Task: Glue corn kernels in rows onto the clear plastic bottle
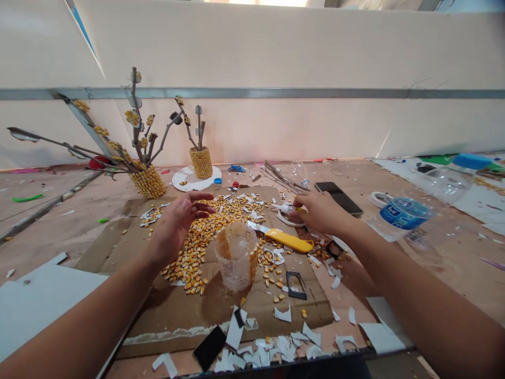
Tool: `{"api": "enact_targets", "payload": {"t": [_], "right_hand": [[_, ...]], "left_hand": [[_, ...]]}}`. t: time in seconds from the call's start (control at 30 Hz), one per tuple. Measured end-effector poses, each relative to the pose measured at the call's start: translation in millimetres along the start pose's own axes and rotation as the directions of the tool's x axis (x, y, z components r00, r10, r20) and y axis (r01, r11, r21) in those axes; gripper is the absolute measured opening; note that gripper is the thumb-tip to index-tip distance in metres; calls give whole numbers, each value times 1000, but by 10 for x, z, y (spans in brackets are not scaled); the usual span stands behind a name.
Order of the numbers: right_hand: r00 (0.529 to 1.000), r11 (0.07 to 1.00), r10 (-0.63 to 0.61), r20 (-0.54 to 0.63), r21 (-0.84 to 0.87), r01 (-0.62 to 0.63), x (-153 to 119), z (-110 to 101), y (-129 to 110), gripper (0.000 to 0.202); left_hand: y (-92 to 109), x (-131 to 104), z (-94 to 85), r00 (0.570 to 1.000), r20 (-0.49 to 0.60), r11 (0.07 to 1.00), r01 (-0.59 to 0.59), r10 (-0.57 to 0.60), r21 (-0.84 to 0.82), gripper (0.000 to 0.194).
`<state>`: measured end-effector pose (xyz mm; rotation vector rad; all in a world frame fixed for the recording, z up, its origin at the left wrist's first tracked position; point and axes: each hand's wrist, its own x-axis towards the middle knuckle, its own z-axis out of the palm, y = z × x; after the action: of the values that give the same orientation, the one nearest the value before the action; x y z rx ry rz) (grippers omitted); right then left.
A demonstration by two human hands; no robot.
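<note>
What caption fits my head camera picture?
Open left hand, right hand holding a small bottle, corn and cup nearby.

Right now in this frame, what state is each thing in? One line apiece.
Left hand: open, nothing held
Right hand: fingers closed on a white-nozzled tube
Clear cup: upright, partly covered with kernels
Loose kernels: heaped and scattered on cardboard
Yellow knife: lying down, blade out
Phone: lying flat, screen dark
Left pot: kernel-covered, holding twigs
Smaller pot: same
Paper scraps: cut, scattered
</note>
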<state>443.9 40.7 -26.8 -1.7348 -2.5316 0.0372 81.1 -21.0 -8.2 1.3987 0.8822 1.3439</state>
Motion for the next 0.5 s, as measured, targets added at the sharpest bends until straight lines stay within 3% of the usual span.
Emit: {"api": "enact_targets", "payload": {"t": [0.37,0.5], "right_hand": [[1000,999,-15,18,-40,16,9,109,43,40],[999,1000,-22,-37,-10,22,-10,40,7,37]], "left_hand": [[-32,49,-25,996,-81,999,31,-29,26,56],[2,64,-51,993,-108,977,72,-50,201,48]]}}
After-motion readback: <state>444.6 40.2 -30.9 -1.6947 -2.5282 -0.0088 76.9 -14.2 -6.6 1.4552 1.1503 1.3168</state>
